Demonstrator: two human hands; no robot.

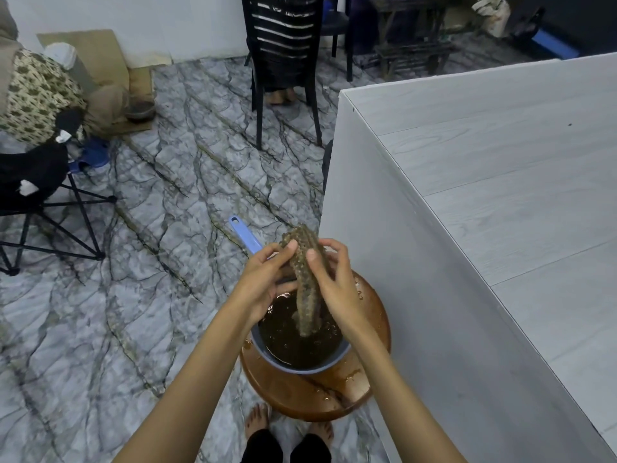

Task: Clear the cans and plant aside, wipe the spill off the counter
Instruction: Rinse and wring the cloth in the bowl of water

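A wet, brownish knobbly cloth (305, 282) hangs twisted between both hands over a blue dipper pot (300, 365) full of dark brown water. My left hand (267, 279) grips the cloth's upper left side. My right hand (330, 279) holds its right side with thumb on top. The cloth's lower end dangles just above or into the water. The pot stands on a round wooden stool (317, 396) with wet splashes on it. The white wood-grain counter (500, 195) lies to the right. No cans, plant or spill are in view.
The pot's blue handle (243, 235) points up-left. A black plastic chair (283, 61) stands at the back, a folding camp chair (43, 208) with clothes at the left. Marble-patterned floor (167, 195) spreads between them. My bare feet (287, 426) are below the stool.
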